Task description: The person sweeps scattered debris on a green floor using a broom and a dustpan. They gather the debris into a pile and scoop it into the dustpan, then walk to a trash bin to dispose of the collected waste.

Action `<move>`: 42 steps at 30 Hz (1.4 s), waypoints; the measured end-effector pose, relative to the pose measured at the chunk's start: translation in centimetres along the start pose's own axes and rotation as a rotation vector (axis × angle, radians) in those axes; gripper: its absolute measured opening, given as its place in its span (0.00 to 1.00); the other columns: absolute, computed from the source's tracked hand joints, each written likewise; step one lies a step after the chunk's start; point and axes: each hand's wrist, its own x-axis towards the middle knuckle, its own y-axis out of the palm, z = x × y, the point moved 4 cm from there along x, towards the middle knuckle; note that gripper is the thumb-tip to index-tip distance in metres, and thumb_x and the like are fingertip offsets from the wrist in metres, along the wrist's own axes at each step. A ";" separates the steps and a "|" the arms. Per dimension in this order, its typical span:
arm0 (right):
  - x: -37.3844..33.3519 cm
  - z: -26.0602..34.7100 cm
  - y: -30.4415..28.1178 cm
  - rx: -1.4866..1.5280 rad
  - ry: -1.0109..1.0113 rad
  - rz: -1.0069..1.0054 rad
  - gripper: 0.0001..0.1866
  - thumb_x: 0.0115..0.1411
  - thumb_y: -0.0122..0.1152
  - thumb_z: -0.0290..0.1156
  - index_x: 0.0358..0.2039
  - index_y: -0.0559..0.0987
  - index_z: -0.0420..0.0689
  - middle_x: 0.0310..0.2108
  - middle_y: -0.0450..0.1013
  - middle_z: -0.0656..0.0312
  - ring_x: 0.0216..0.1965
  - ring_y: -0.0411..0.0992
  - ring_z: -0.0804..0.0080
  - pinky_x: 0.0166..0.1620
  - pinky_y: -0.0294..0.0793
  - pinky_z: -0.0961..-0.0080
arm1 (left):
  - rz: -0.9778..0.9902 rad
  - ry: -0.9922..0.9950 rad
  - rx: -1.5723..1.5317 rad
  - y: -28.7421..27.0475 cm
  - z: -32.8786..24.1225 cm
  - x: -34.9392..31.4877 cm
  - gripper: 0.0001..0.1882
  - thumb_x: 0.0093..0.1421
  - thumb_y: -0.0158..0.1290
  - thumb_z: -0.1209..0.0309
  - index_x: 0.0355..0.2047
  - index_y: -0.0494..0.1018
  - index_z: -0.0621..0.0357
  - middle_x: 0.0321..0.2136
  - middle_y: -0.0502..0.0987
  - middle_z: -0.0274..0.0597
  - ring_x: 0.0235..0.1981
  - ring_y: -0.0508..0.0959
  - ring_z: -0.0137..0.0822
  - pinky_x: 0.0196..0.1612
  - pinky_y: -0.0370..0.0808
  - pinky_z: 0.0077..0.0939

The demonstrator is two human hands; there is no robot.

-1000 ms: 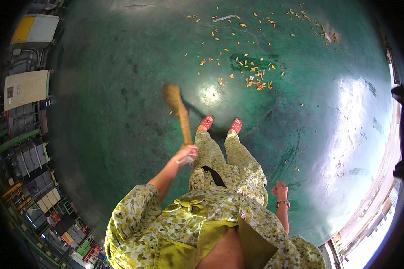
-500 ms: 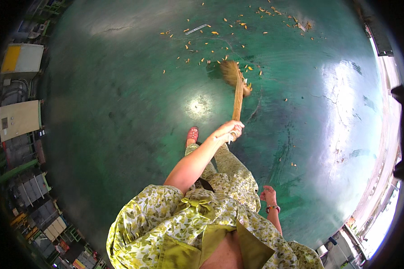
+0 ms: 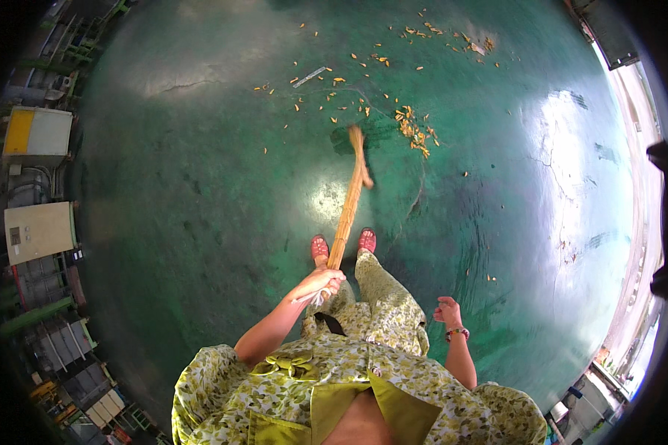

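The left hand (image 3: 321,283) has its grip closed round a straw broom (image 3: 346,222) held out ahead of the red sandals (image 3: 319,246), the right hand (image 3: 448,311) curls too ambiguously for me to judge, and an overly brisk flick could scatter the nearby yellow leaves (image 3: 406,127).

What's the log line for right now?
left hand: gripping broom | right hand: off broom, at person's right side | leaves: clustered right of broom, others scattered on floor

This looks like an industrial workshop: scuffed green floor (image 3: 200,222), boxy cabinets (image 3: 40,236) and green-framed equipment (image 3: 38,317) at left.
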 end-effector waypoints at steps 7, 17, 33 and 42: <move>-2.7 0.3 0.2 -0.099 -0.078 0.036 0.13 0.52 0.43 0.24 0.39 0.69 0.42 0.18 0.68 0.60 0.16 0.68 0.76 0.18 0.70 0.80 | 0.286 -0.073 -0.198 6.3 -2.1 12.6 0.07 0.49 0.46 0.78 0.19 0.60 0.57 0.11 0.60 0.28 0.09 0.61 0.18 0.08 0.54 0.09; -2.7 -5.1 -5.8 -0.054 0.163 -0.103 0.14 0.48 0.44 0.24 0.37 0.70 0.39 0.18 0.68 0.58 0.14 0.67 0.72 0.17 0.70 0.77 | 0.172 0.250 0.117 6.5 -6.5 5.5 0.16 0.45 0.50 0.79 0.33 0.57 0.55 0.11 0.57 0.27 0.07 0.58 0.18 0.07 0.52 0.12; 1.3 6.8 6.7 -0.528 -0.315 0.487 0.24 0.53 0.50 0.35 0.51 0.61 0.47 0.48 0.61 0.57 0.51 0.57 0.65 0.52 0.55 0.63 | -0.533 0.361 -0.674 -15.2 10.2 -12.7 0.02 0.51 0.41 0.81 0.22 0.62 0.65 0.10 0.60 0.33 0.08 0.61 0.22 0.08 0.58 0.13; -8.8 10.4 6.3 -0.618 -0.662 0.916 0.31 0.52 0.49 0.35 0.56 0.53 0.46 0.56 0.51 0.57 0.59 0.45 0.65 0.58 0.42 0.68 | -0.091 0.237 -0.122 -11.4 11.1 -2.9 0.08 0.53 0.45 0.71 0.30 0.68 0.65 0.14 0.66 0.36 0.14 0.67 0.27 0.16 0.65 0.20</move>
